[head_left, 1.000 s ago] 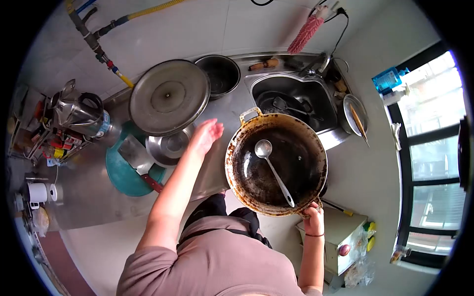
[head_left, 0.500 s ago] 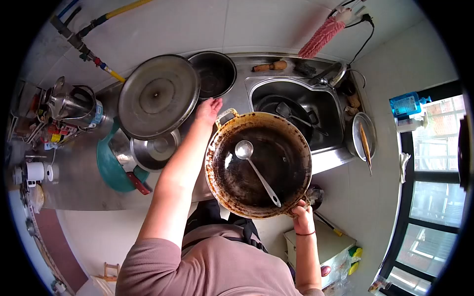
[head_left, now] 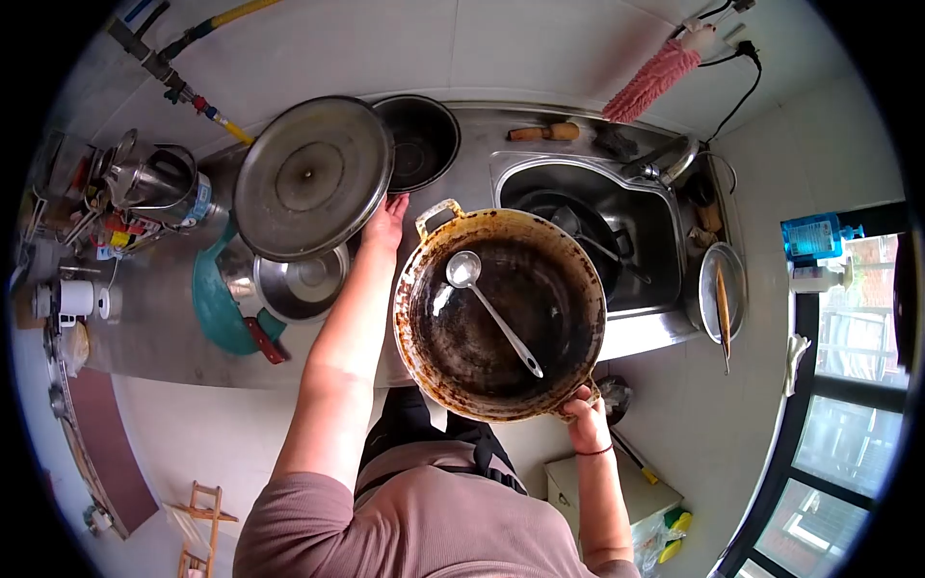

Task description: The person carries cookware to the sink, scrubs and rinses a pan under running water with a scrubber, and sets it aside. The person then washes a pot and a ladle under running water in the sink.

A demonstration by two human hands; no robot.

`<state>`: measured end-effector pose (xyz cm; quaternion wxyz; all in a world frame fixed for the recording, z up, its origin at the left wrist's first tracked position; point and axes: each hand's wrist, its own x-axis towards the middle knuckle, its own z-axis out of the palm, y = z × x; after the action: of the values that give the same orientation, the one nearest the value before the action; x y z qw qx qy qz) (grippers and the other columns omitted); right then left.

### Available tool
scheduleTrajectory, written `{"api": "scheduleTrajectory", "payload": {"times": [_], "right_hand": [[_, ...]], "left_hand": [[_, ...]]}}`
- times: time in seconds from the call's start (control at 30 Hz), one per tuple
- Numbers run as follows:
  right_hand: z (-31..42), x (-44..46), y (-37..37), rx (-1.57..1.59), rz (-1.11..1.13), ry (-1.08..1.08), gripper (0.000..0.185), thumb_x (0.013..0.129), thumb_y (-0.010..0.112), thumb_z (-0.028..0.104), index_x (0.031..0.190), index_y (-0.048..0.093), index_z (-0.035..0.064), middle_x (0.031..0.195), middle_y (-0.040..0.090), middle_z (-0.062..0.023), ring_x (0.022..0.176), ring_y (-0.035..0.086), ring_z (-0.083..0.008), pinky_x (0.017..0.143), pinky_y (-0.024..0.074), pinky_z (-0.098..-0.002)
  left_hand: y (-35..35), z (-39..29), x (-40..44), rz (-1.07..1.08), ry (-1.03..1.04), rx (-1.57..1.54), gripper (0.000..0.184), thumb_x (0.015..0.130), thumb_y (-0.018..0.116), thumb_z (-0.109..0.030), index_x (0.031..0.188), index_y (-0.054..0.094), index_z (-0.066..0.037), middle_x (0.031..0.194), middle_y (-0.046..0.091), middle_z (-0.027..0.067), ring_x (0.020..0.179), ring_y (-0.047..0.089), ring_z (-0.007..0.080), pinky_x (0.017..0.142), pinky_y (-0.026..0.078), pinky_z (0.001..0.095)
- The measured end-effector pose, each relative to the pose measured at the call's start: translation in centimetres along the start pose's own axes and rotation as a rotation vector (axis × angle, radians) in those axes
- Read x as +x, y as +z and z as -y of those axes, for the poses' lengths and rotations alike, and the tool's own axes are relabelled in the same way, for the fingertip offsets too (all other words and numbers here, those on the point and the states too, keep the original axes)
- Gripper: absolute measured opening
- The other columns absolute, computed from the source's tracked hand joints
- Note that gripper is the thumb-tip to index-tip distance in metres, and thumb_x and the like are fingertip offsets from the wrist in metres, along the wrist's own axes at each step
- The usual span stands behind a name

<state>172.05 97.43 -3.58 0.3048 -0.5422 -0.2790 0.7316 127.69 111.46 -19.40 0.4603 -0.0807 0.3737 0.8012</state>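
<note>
Pink duster [head_left: 653, 85] by the tiled wall [head_left: 540, 48], blue bottle [head_left: 811, 238] near the window [head_left: 858, 361].

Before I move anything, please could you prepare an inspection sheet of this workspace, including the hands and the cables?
Surface: metal counter with a sink set in.
Job's things: large stained pot with a ladle inside; round lid.
Clutter: dark pot, metal bowl, red-handled knife, teal item.
Hands: right hand grips a handle of the large stained pot; left hand is open near the edge of the round lid, contact unclear.
Cables: black cable hanging near the tap.
Surroundings: window at right, blue bottle beside it; yellow hose at upper left.
</note>
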Motion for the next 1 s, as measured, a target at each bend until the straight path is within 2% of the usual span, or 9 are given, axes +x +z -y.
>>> {"api": "scheduleTrajectory", "payload": {"times": [0.2,0.23,0.47,0.53,0.6,0.7,0.8,0.9,1.0], "right_hand": [[0.4,0.2,1.7,0.045,-0.016,-0.024,0.038,0.058,0.043,-0.005,0.094,0.057,-0.0024,0.091,0.06,-0.0058,0.086,0.057,-0.0188,0.075,0.0447,-0.0279],[0.5,-0.1,2.0,0.052,-0.016,-0.029,0.038,0.058,0.043,-0.005,0.094,0.057,-0.0021,0.091,0.06,-0.0052,0.086,0.057,-0.0187,0.075,0.0451,-0.0283],[1.0,-0.1,2.8,0.04,-0.042,-0.038,0.045,0.058,0.043,-0.007,0.1,0.055,-0.0009,0.095,0.06,-0.0044,0.089,0.057,-0.0186,0.075,0.0452,-0.028],[1.0,0.2,2.5,0.024,0.009,-0.025,0.047,0.058,0.042,-0.008,0.103,0.053,-0.0012,0.098,0.059,-0.0052,0.092,0.056,-0.019,0.077,0.0448,-0.0279],[0.8,0.0,3.9,0.017,0.055,0.02,0.044,0.06,0.042,-0.008,0.102,0.053,-0.0056,0.101,0.057,-0.0075,0.096,0.054,-0.0187,0.086,0.0413,-0.0301],[0.1,0.4,4.8,0.034,0.084,0.014,0.043,0.06,0.041,-0.008,0.102,0.054,-0.0054,0.1,0.058,-0.0074,0.096,0.054,-0.0186,0.086,0.0412,-0.0296],[0.1,0.8,5.3,0.039,0.108,0.028,0.044,0.06,0.041,-0.008,0.103,0.054,-0.0052,0.101,0.058,-0.0078,0.096,0.054,-0.0193,0.086,0.0418,-0.0299],[0.0,1.2,5.3,0.037,0.09,0.043,0.049,0.057,0.041,-0.008,0.104,0.053,-0.0016,0.098,0.06,-0.0066,0.09,0.057,-0.0201,0.076,0.0458,-0.0283],[-0.2,1.5,5.9,0.073,0.105,0.038,0.049,0.057,0.04,-0.008,0.104,0.053,-0.0018,0.098,0.06,-0.0067,0.091,0.057,-0.0202,0.077,0.0457,-0.0286]], "left_hand": [[-0.7,-2.0,0.1,0.086,0.05,-0.005,0.026,0.081,0.059,-0.018,0.104,0.053,-0.006,0.098,0.058,0.0091,0.088,0.056,0.0232,0.081,0.048,0.0382],[0.2,-2.5,-0.8,0.038,0.077,0.079,0.034,0.086,0.05,-0.023,0.114,0.047,-0.004,0.113,0.051,0.0105,0.102,0.049,0.0286,0.093,0.041,0.0423],[-0.7,-3.2,0.1,0.101,0.087,0.131,0.033,0.086,0.05,-0.023,0.114,0.047,-0.006,0.115,0.05,0.0093,0.103,0.049,0.0273,0.091,0.041,0.0448],[0.7,-3.6,-0.6,0.157,0.102,0.002,0.033,0.086,0.05,-0.023,0.114,0.047,-0.007,0.112,0.052,0.0085,0.102,0.049,0.0259,0.09,0.041,0.0451],[0.9,-4.5,-1.3,0.107,0.069,0.04,0.032,0.087,0.049,-0.024,0.114,0.048,-0.006,0.11,0.054,0.0079,0.101,0.05,0.0257,0.089,0.042,0.0446],[1.0,-5.7,-1.4,0.002,0.001,0.133,0.032,0.088,0.047,-0.024,0.113,0.048,-0.005,0.108,0.056,0.0067,0.099,0.052,0.0252,0.088,0.043,0.0433],[0.3,-6.7,-0.8,0.013,-0.005,0.111,0.031,0.088,0.048,-0.023,0.113,0.048,-0.004,0.108,0.056,0.007,0.099,0.052,0.0253,0.088,0.043,0.0423],[-0.6,-7.3,-0.6,0.052,-0.021,0.073,0.031,0.088,0.048,-0.021,0.113,0.048,-0.003,0.108,0.055,0.0073,0.099,0.052,0.0254,0.088,0.043,0.0412],[-2.8,-7.0,-0.3,0.114,-0.093,0.014,0.03,0.087,0.049,-0.019,0.113,0.048,-0.003,0.109,0.055,0.0076,0.099,0.052,0.0255,0.088,0.043,0.0402]]}}
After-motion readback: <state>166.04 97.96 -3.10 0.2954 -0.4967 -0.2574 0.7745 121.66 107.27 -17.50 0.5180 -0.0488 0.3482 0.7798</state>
